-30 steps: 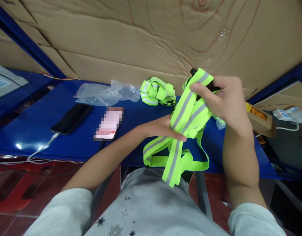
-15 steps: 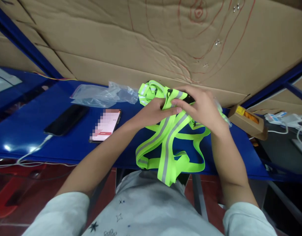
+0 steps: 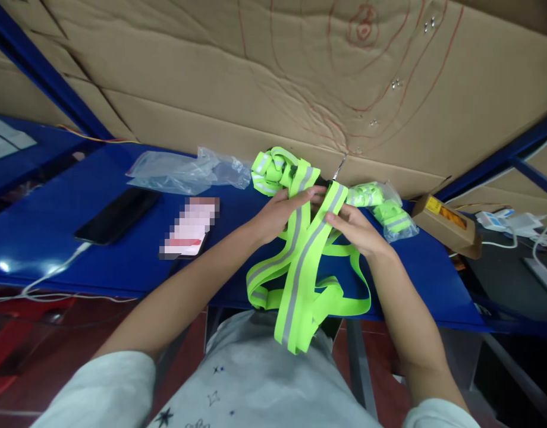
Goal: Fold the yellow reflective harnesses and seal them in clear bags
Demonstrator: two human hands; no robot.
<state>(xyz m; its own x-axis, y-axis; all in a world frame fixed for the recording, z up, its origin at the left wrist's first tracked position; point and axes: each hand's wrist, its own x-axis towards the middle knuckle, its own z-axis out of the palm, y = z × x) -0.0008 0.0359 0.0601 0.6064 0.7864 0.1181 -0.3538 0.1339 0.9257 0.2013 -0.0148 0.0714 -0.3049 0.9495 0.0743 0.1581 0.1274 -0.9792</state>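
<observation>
A neon-yellow reflective vest made of straps (image 3: 295, 279), each with a grey stripe, hangs in loops over the table's front edge. My left hand (image 3: 276, 214) is closed on its left strap, thumb in front and fingers behind. The right strap is pinched in my right hand (image 3: 358, 229), thumb on its face, other fingers partly hidden behind it. Just beyond my left hand lies a crumpled bundle of the same webbing (image 3: 273, 171). Folded neon straps in clear plastic bags (image 3: 392, 219) rest past my right hand.
Left on the blue table (image 3: 46, 208) are an empty plastic bag (image 3: 175, 172), a black phone on a white cable (image 3: 117, 217) and a lit phone (image 3: 191, 226). A small cardboard box (image 3: 447, 229) stands right. A cardboard panel (image 3: 188, 77) rises behind.
My right hand has moved down and right, spreading the two upper strap ends apart. The bagged straps at the right now show more fully. My left hand stays nearly in place.
</observation>
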